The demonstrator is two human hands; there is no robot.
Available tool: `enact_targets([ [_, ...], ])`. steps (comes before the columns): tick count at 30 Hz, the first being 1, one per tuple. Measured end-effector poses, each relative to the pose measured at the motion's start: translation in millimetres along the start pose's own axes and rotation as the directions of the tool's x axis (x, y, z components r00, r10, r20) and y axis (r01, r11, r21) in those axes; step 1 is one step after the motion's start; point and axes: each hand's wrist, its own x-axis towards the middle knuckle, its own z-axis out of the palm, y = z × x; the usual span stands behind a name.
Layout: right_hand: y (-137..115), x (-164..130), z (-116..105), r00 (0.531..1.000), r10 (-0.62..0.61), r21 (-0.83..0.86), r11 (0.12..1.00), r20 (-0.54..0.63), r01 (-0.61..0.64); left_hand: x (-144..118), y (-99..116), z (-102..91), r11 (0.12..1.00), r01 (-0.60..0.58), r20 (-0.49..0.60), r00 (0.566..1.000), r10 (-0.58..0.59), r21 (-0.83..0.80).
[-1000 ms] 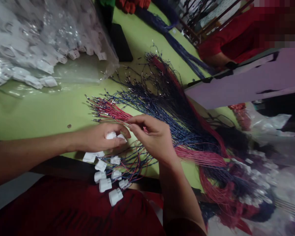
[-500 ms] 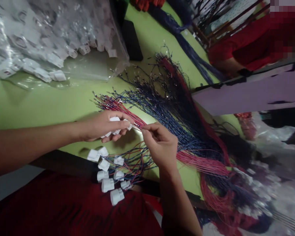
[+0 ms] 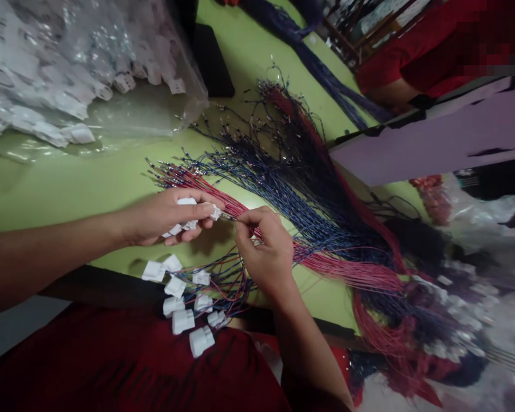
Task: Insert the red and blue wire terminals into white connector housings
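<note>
Several white plastic connectors (image 3: 187, 202) are cupped in my left hand (image 3: 171, 216), with one held out between thumb and forefinger. My right hand (image 3: 266, 246) pinches a thin wire (image 3: 228, 216) near its metal end, which meets or nearly meets that connector; I cannot tell whether it is inside. Beneath and beyond my hands lie a bundle of red wires (image 3: 206, 186) and a bundle of blue wires (image 3: 278, 197), both with crimped metal tips. Closer to me, several white connectors (image 3: 183, 321) with wires attached rest at the table's front edge.
A clear plastic bag (image 3: 68, 63) full of white connectors lies at the upper left. Beside it is a dark flat object (image 3: 214, 63). More dark blue wire (image 3: 309, 63) stretches across the green table (image 3: 26, 189). Another person's red sleeve (image 3: 412, 57) shows at the upper right.
The whole view has shifted slightly. My right hand's fingertips and the wire end have come a little closer to the connector in my left hand.
</note>
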Motion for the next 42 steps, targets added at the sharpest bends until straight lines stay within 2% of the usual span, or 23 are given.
enact_targets([
  [7, 0.6, 0.6, 1.7, 0.996, -0.088, -0.052, 0.995, 0.027, 0.089, 2.9, -0.2, -2.0, 1.0, 0.003, 0.004, 1.0, -0.003, 0.031],
  [13, -1.9, 2.0, 6.8, 0.991, -0.094, -0.055, 0.993, 0.099, 0.1, 0.0, -1.8, 1.7, 0.987, -0.03, 0.015, 0.999, 0.028, 0.16],
  [20, -6.5, -5.9, 11.0, 0.992, -0.097, -0.049, 0.994, 0.077, 0.101, -2.6, -1.7, 8.6, 0.978, -0.049, 0.003, 0.999, 0.05, 0.201],
  [22, -6.7, -7.2, 9.6, 0.993, -0.086, -0.024, 0.996, 0.083, 0.089, -1.9, -2.0, 9.3, 0.973, -0.055, -0.006, 0.998, 0.058, 0.223],
  [25, 4.4, -0.5, 0.4, 0.989, -0.035, 0.103, 0.995, 0.146, 0.02, -1.1, -0.9, 10.4, 0.973, -0.041, -0.023, 0.999, 0.048, 0.227],
  [27, 22.5, 10.0, -7.5, 0.994, 0.056, 0.098, 0.993, 0.093, -0.065, -0.9, 0.4, 11.4, 0.976, -0.033, -0.036, 0.998, 0.042, 0.215],
  [29, 46.0, 22.0, -12.7, 0.989, 0.143, -0.087, 0.986, -0.023, -0.144, -0.7, 1.4, 12.3, 0.977, -0.035, -0.041, 0.998, 0.045, 0.212],
  [31, 68.3, 30.9, -14.3, 0.987, 0.154, -0.316, 0.936, -0.035, -0.157, -0.4, 1.9, 12.7, 0.974, -0.037, -0.033, 0.998, 0.046, 0.221],
  [33, 83.7, 34.2, -15.2, 0.991, 0.137, -0.413, 0.902, -0.006, -0.127, 0.1, 1.8, 12.3, 0.974, -0.033, -0.022, 0.999, 0.039, 0.225],
  [36, 90.4, 29.8, -23.2, 0.986, 0.107, -0.322, 0.936, -0.125, -0.142, 0.9, 1.5, 10.7, 0.976, -0.033, -0.01, 0.999, 0.036, 0.215],
  [39, 83.8, 23.7, -38.1, 0.959, 0.12, -0.159, 0.973, -0.257, -0.164, 0.9, 1.6, 9.1, 0.977, -0.041, -0.006, 0.999, 0.043, 0.207],
  [42, 72.3, 25.2, -45.3, 0.956, 0.128, -0.101, 0.982, -0.263, -0.159, 0.2, 2.1, 9.1, 0.979, -0.032, 0.0, 0.999, 0.033, 0.202],
])
